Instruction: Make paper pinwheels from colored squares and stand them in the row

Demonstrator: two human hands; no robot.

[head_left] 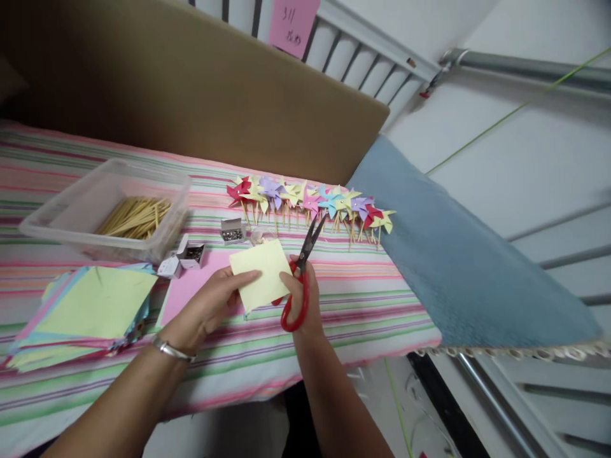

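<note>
Bare forearms, cut off by the lower edge, reach over the striped table. Pale yellow paper lies between both hands: the left hand pinches its left side, thumb on top; the right hand grasps red-handled scissors, slightly parted, thumb over the paper's right edge. Fingertips beneath the paper are hidden.

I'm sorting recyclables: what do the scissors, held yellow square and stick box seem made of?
Scissors: dark blades, probably steel; glossy red handles, likely plastic. Yellow square: matte, flat, apparently paper or card. Stick box: cloudy, see-through, likely plastic.
</note>
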